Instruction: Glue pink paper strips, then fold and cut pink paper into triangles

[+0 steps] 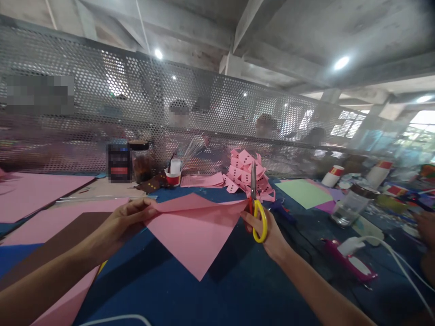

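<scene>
A square of pink paper [200,235] is stretched between my two hands above the blue table, one corner pointing down toward me and a crease across its upper part. My left hand [131,219] pinches its left corner between thumb and fingers. The right corner is in my right hand [268,231], which also holds a pair of scissors [258,217] with yellow handles, blades pointing up. Behind the paper sits a pile of folded pink paper pieces [246,172] with dark dots. Flat pink sheets [204,180] lie beside that pile.
Large pink sheets [44,190] and a brown sheet [64,240] lie on the left. A red-and-white cup [173,176] stands near the perforated metal screen [204,104]. On the right are green paper [304,192], a clear jar [350,208], a magenta power strip [353,262] and another person's hand [424,228].
</scene>
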A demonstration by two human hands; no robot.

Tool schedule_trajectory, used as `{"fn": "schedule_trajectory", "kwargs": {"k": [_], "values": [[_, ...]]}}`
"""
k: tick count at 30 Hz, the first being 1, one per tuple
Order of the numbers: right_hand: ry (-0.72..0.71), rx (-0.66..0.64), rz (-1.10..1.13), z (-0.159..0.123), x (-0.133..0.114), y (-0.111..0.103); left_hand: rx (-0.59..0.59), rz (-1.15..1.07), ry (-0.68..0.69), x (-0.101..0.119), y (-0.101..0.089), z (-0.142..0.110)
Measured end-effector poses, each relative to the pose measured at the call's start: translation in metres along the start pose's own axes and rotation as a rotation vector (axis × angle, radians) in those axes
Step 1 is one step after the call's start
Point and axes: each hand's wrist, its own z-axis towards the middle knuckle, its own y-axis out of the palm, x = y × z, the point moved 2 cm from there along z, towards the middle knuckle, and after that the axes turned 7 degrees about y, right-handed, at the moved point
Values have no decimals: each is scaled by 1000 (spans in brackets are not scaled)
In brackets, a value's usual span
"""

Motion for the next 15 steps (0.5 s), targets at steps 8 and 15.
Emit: {"fn": "schedule_trajectory", "kwargs": {"k": [8, 15], "values": [[-36, 40, 27, 1, 8, -3, -115, 99, 102, -13, -9, 7], [-82, 77, -98, -2, 3, -3, 72, 529, 103, -13, -13, 11]]}}
